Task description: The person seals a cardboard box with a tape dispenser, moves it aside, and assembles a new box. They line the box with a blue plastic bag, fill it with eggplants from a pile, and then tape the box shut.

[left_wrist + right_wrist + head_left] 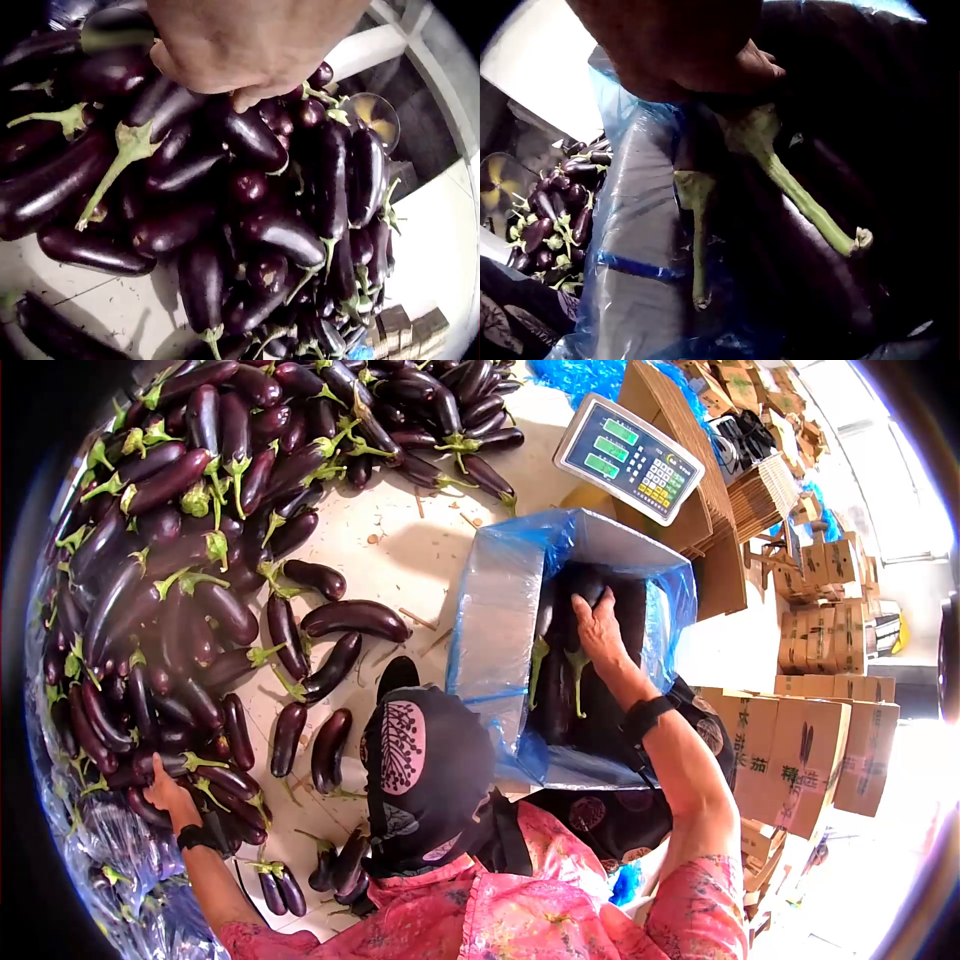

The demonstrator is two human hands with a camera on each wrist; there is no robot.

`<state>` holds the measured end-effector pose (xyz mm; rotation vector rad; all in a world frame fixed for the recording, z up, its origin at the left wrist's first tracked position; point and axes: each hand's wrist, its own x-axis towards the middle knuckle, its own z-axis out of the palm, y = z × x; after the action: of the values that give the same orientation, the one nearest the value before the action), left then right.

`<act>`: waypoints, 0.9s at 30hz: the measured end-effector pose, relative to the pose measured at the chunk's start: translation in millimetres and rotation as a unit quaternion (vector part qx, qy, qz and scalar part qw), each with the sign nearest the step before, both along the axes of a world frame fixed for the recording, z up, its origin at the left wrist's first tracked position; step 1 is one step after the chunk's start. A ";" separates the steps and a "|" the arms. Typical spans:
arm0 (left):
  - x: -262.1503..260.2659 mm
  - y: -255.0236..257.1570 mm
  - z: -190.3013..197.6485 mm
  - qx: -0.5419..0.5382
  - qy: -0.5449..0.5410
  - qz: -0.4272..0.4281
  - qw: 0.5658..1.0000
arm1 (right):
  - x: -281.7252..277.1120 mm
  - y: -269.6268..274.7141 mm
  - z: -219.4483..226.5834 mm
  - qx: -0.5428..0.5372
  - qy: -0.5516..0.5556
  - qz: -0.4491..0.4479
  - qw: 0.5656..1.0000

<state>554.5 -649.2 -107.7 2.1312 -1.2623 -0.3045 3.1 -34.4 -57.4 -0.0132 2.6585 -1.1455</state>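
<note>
Inside a blue-lined box (pixel 470 650), my right hand (pixel 600 630) grips a dark purple eggplant (pixel 588 582). The green stem (pixel 810 202) of that eggplant juts out below the hand in the right wrist view. Beside it lies another eggplant with a green stem (pixel 697 247). My left hand (pixel 168 792) is at the lower left of the big pile, its fingers bent over an eggplant (pixel 178 763). In the left wrist view the left hand (pixel 255 45) covers part of the eggplants beneath, and its fingertips are partly hidden.
A digital scale display (pixel 630 457) stands behind the box, next to flattened cardboard (pixel 725 560). Loose eggplants (pixel 330 750) lie on the pale surface between pile and box. Printed cartons (pixel 790 760) are stacked at the right. A person in a patterned cap (pixel 425 760) leans in between.
</note>
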 end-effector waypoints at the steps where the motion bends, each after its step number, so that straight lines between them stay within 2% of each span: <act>1: 7.7 -3.6 -2.1 0.019 0.066 -0.004 0.998 | -3.5 4.9 -6.6 0.031 0.022 0.010 0.999; 4: 40.2 -28.9 -33.3 0.077 0.200 -0.051 0.975 | 10.8 3.3 9.4 0.025 -0.025 -0.014 0.999; 6: 35.5 -32.2 -30.6 0.097 0.208 -0.123 0.966 | 8.6 -4.0 5.3 0.066 -0.020 -0.017 0.997; 7: 26.5 -32.7 -32.5 0.047 0.125 -0.093 0.987 | 9.2 -8.6 2.9 0.089 -0.021 -0.029 0.995; 9: 6.9 -18.0 -13.0 0.053 0.192 -0.103 0.975 | 13.9 -14.1 1.5 0.112 -0.001 -0.043 0.993; 10: -1.0 -9.2 -2.0 0.057 0.223 -0.108 0.967 | 14.3 -11.4 3.5 0.084 -0.025 -0.045 0.995; 12: -20.0 10.7 13.5 0.005 0.218 -0.118 0.969 | 16.3 -7.4 22.6 0.028 -0.076 -0.047 0.996; 13: -30.3 20.2 19.8 -0.021 0.216 -0.121 0.969 | 14.7 -6.3 37.6 0.024 -0.102 -0.043 0.994; 14: -38.0 29.6 27.1 -0.048 0.215 -0.121 0.968 | 11.9 -4.1 33.7 0.046 -0.087 -0.039 0.994; 15: -40.4 35.8 40.7 0.005 0.273 -0.185 0.944 | 9.6 -2.8 25.4 0.068 -0.073 -0.034 0.994; 16: -63.3 60.4 66.0 0.033 0.284 -0.216 0.933 | 8.0 -1.9 16.3 0.089 -0.060 -0.026 0.994; 18: -77.9 68.3 71.8 0.063 0.398 -0.347 0.847 | 6.0 -4.3 14.9 0.093 -0.028 -0.001 0.995; 20: -135.4 104.6 109.7 0.094 0.441 -0.419 0.789 | 6.5 2.6 16.0 0.052 -0.009 0.013 0.999; 21: -156.7 109.2 117.6 0.108 0.450 -0.445 0.767 | 5.0 9.1 11.7 0.076 0.012 0.036 0.996; 24: -235.8 129.6 153.5 0.138 0.477 -0.500 0.709 | 9.8 14.9 37.2 0.152 0.025 0.026 0.988; 25: -264.1 141.7 168.7 0.155 0.472 -0.529 0.689 | 11.1 22.0 39.8 0.178 0.078 0.046 0.980; 27: -324.2 180.4 206.4 0.179 0.436 -0.608 0.639 | 17.7 21.1 52.8 0.258 0.064 0.091 0.960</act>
<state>230.3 -468.8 98.6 0.6503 -1.7916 -1.9759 20.9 -13.3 -4.6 -0.2389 2.9128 -0.3867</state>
